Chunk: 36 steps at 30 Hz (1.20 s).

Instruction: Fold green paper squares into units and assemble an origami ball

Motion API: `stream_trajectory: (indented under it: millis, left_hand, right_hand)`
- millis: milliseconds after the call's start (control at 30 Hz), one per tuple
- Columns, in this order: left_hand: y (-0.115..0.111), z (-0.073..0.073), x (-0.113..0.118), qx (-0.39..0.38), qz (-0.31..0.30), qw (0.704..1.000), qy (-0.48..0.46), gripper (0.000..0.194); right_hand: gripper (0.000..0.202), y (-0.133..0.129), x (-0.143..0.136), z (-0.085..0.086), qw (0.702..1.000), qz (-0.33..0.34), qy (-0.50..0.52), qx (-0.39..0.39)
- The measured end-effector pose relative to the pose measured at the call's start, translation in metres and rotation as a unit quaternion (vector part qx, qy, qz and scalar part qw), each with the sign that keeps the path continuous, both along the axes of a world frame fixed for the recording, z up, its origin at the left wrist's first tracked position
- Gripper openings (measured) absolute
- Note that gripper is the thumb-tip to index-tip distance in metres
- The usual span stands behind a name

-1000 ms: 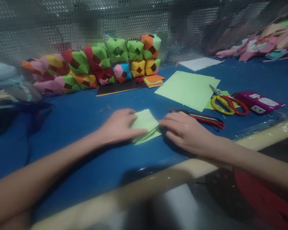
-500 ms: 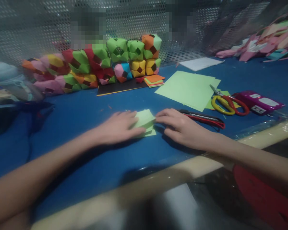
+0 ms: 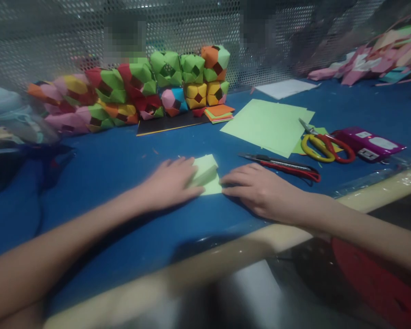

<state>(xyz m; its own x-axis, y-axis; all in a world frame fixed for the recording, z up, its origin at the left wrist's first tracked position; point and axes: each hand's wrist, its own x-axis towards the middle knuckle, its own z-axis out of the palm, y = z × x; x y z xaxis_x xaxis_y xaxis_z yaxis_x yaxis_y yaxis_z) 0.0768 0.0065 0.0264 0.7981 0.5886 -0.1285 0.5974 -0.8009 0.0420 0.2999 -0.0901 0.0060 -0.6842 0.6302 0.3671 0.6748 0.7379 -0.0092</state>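
Note:
A small light green paper (image 3: 212,183) lies on the blue tabletop between my hands, with a raised fold across its upper part. My left hand (image 3: 173,183) holds the paper's left side, thumb at the lower edge and fingers higher up. At the lower right corner, my right hand (image 3: 260,189) pinches the paper's edge with its fingertips; the thumb is mostly hidden. Just beyond my right hand lies a red and black box cutter (image 3: 284,167) with its blade showing.
Large light green sheets (image 3: 263,123), scissors (image 3: 324,144) and a purple packet (image 3: 370,144) lie to the right. Small coloured papers (image 3: 219,113) sit on a black sheet (image 3: 171,123). Folded paper blocks (image 3: 166,68) are stacked along the perforated metal panel (image 3: 192,27). A pale edge (image 3: 192,269) borders the table (image 3: 123,246).
My right hand has moved from the paper's raised flap down to its lower right corner. The flap now stands further up and left, exposing more of the lower layer.

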Motion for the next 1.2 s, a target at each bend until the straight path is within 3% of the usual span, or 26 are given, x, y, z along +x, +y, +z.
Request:
stream_trajectory:
  millis: [167,333,433,533,633,700,800,900,1000,1200]
  left_hand:
    - [0.000,0.003,0.000,0.002,0.004,1.000,0.004,0.057]
    - [-0.001,0.002,-0.001,0.006,-0.008,1.000,-0.012,0.051]
    - [-0.005,0.002,0.001,0.019,-0.023,0.999,-0.043,0.037]
    - [-0.010,0.001,0.002,0.027,-0.030,0.995,-0.091,0.017]
    - [-0.008,0.001,0.001,0.037,-0.005,0.984,-0.176,0.008]
    - [-0.002,0.002,-0.001,0.061,0.035,0.965,-0.252,0.010]
    - [0.011,0.004,-0.004,0.094,0.117,0.926,-0.347,0.011]
    - [0.020,0.005,-0.007,0.079,0.180,0.899,-0.391,0.012]
    - [0.023,0.002,-0.007,0.042,0.201,0.888,-0.411,0.007]
    - [0.023,-0.005,-0.008,-0.043,0.209,0.872,-0.442,0.009]
  right_hand:
    - [0.028,0.000,-0.002,0.001,0.998,0.046,0.001,-0.039]
    - [0.025,0.001,0.003,0.009,0.994,0.040,0.041,-0.093]
    - [0.024,0.011,0.009,0.016,0.988,-0.013,0.105,-0.113]
    - [0.021,0.029,0.012,0.021,0.977,-0.111,0.139,-0.119]
    - [0.024,0.049,0.008,0.024,0.965,-0.192,0.105,-0.146]
    - [0.026,0.061,0.002,0.026,0.959,-0.210,0.069,-0.176]
    - [0.028,0.070,-0.010,0.030,0.959,-0.175,0.038,-0.219]
    - [0.037,0.073,-0.020,0.035,0.960,-0.138,-0.024,-0.244]
    - [0.033,0.074,-0.023,0.041,0.950,-0.128,-0.064,-0.278]
    - [0.007,0.082,-0.018,0.036,0.929,-0.102,0.014,-0.356]
